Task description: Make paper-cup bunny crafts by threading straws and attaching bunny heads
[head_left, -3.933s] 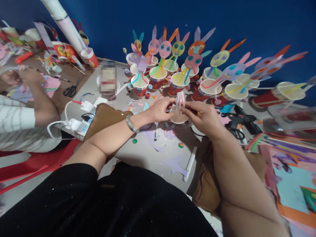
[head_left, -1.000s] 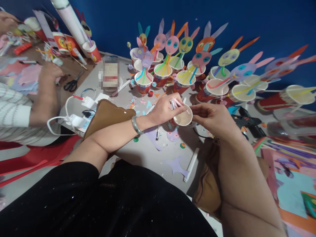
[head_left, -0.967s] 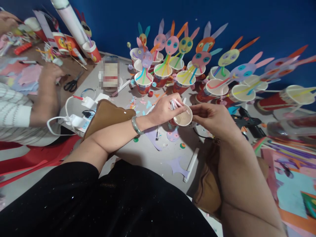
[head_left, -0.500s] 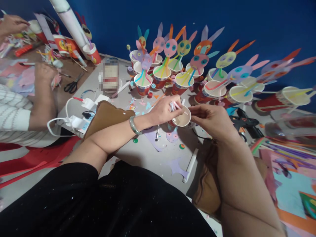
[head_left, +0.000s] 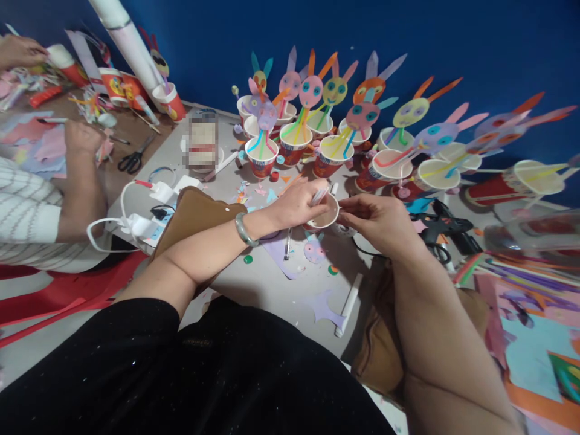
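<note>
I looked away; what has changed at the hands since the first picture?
The pale straws, upright between both hands earlier, now lean in the left hand, farther left. The right hand has let go of them and is at the nearest paper cup. The paper rabbit heads stayed put.

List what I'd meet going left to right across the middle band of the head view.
Co-worker's hand → scissors → brown cushion → bracelet → left hand → paper cup → right hand → glue gun.

On the table (head_left: 260, 285), a paper face (head_left: 314, 252) lies before the cup (head_left: 330, 215), with other cups (head_left: 261, 167) behind it.
</note>
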`<state>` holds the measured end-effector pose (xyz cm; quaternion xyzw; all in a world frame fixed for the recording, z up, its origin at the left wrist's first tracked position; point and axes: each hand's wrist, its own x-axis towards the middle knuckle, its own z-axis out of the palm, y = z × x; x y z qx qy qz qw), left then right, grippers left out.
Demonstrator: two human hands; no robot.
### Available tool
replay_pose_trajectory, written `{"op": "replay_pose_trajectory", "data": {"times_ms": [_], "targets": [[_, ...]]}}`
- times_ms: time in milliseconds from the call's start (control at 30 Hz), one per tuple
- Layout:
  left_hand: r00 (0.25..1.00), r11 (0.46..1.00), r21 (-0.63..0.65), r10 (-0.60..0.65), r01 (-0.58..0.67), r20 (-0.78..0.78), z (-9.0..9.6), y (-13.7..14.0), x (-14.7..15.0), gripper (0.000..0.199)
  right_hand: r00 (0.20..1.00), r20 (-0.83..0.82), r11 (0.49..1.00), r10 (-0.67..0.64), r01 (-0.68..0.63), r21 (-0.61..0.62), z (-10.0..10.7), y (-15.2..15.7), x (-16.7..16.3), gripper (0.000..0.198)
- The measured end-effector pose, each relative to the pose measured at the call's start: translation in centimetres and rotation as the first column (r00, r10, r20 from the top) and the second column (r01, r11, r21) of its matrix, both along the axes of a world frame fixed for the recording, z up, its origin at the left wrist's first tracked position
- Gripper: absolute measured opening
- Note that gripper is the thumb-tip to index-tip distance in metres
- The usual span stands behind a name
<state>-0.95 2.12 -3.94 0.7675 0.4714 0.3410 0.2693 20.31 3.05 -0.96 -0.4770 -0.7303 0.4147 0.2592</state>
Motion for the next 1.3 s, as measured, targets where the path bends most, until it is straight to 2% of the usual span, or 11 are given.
{"op": "replay_pose_trajectory", "data": {"times_ms": [133,233,367,500,633,767,1000,1167,1300], "targets": [[0.999,0.999,0.007,-0.035,0.036,-0.02,0.3,0.0,-0.2,0.019,0.999,0.015,0.999,0.032,-0.032,-0.023,0.0,0.0,-0.1,0.023],[0.995,0.998,-0.027,-0.055,0.057,0.086,0.9,-0.3,-0.3,0.037,0.999,0.041,1.0,0.02,-0.019,-0.025,-0.2,0.1,-0.1,0.021],[0.968,0.993,-0.046,-0.097,0.111,0.232,1.4,-0.5,-0.4,0.054,0.998,-0.031,0.998,-0.063,0.063,-0.004,-0.4,0.1,-0.2,0.031],[0.96,0.992,-0.033,-0.11,0.122,0.257,1.2,-0.5,-0.3,0.058,0.99,-0.09,0.99,-0.105,0.112,0.084,-0.4,-0.1,-0.5,0.036],[0.963,0.985,-0.093,-0.12,0.146,0.239,0.7,-0.6,-0.2,0.061,0.999,0.003,0.973,0.036,-0.036,0.228,-0.4,-0.4,-0.8,0.02],[0.948,0.971,-0.074,-0.203,0.227,0.247,0.6,-0.7,0.0,0.063,0.985,0.097,0.962,0.142,-0.16,0.222,-0.6,-0.5,-1.2,0.015],[0.935,0.943,-0.07,-0.311,0.326,0.17,0.9,0.2,-0.4,0.049,0.98,0.173,0.96,0.102,-0.143,0.241,-0.5,-0.5,-1.3,0.012],[0.985,0.983,-0.065,-0.173,0.174,0.011,0.7,0.6,-0.7,0.031,0.975,0.218,0.966,0.036,-0.089,0.241,-0.2,-0.7,-1.3,0.019],[0.995,0.991,-0.086,-0.101,0.101,0.001,0.8,0.2,-0.5,0.016,0.982,0.187,0.978,0.026,-0.064,0.201,-0.3,-0.7,-1.3,0.013]]}}
